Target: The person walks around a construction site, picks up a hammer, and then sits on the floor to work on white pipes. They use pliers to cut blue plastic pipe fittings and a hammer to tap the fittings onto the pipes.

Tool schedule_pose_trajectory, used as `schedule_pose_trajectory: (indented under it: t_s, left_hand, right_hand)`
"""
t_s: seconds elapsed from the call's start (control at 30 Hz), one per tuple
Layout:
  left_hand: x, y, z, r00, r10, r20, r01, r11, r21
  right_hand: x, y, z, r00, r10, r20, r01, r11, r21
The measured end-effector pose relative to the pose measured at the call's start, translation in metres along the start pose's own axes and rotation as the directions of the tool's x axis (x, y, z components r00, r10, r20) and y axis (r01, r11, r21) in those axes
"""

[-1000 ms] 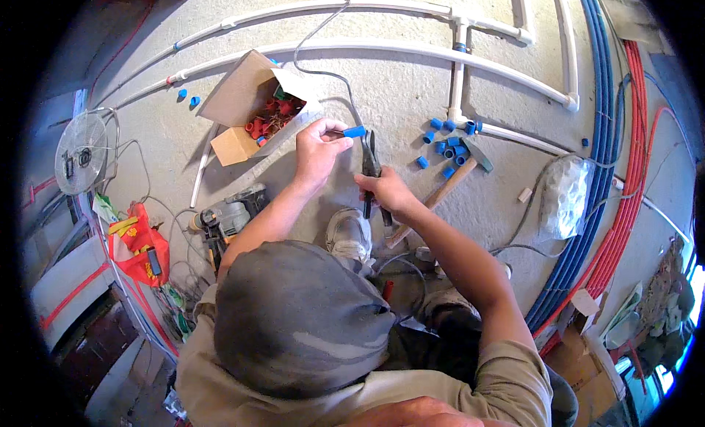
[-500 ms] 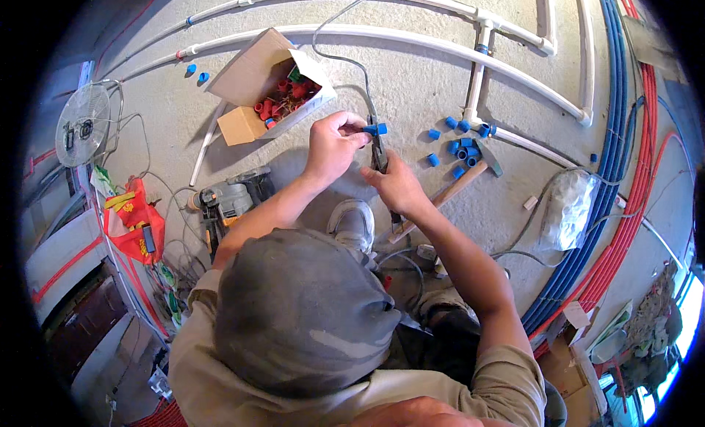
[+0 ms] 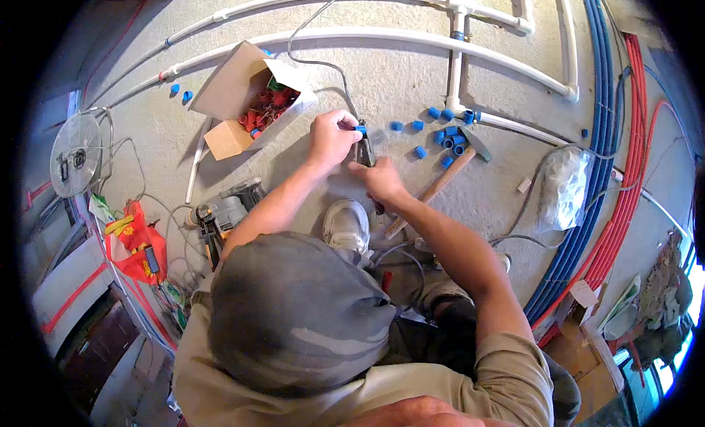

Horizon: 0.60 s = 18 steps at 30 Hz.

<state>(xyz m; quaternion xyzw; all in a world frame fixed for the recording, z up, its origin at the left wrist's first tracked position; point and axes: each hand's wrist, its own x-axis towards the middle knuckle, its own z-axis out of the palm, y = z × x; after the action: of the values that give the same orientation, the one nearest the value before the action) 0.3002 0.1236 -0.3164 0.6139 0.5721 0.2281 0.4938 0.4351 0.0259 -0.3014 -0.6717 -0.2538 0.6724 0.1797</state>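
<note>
The left hand (image 3: pixel 333 142) is nearly closed, its thumb and fingertips pinching a short blue tube (image 3: pixel 360 129) just above the floor (image 3: pixel 400 89), well in from the floor's left and right edges. The tube's long axis appears to run crosswise, left to right, one end toward the left hand. The right hand (image 3: pixel 380 182) is curled around the handles of dark pliers (image 3: pixel 366 154); their long axis runs away from the person, the tip pointing forward and leaning slightly left. The tip meets the tube, but how far its jaws grip cannot be told. Right of the hands, a hammer (image 3: pixel 440 180) lies slantwise, head toward the floor's right edge, beside a cluster of blue tubes (image 3: pixel 449 139). Toward the left edge, an open cardboard box (image 3: pixel 225 84) holds red pieces (image 3: pixel 269 110).
</note>
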Motion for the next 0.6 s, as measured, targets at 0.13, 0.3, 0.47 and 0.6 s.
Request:
schedule_pose_trajectory:
  t_s: [0.13,0.3,0.47,0.6]
  left_hand:
    - [0.005,-0.01,-0.009,0.998,-0.042,-0.047,0.043,0.999,0.013]
    - [-0.007,0.041,-0.038,0.993,-0.098,0.068,0.119,0.852,-0.51]
    - [-0.014,0.047,-0.055,0.96,0.049,0.275,0.101,0.856,-0.508]
    - [-0.018,0.056,-0.053,0.957,0.044,0.288,0.04,0.959,-0.28]
  right_hand:
    - [0.009,0.004,-0.005,0.992,0.067,0.111,-0.065,0.998,-0.018]
    - [-0.013,-0.005,-0.035,0.951,-0.014,0.309,0.015,1.0,0.0]
    - [-0.027,-0.016,-0.048,0.919,-0.123,0.375,0.172,0.98,-0.1]
    - [-0.043,-0.038,-0.058,0.932,-0.128,0.338,0.225,0.938,-0.263]
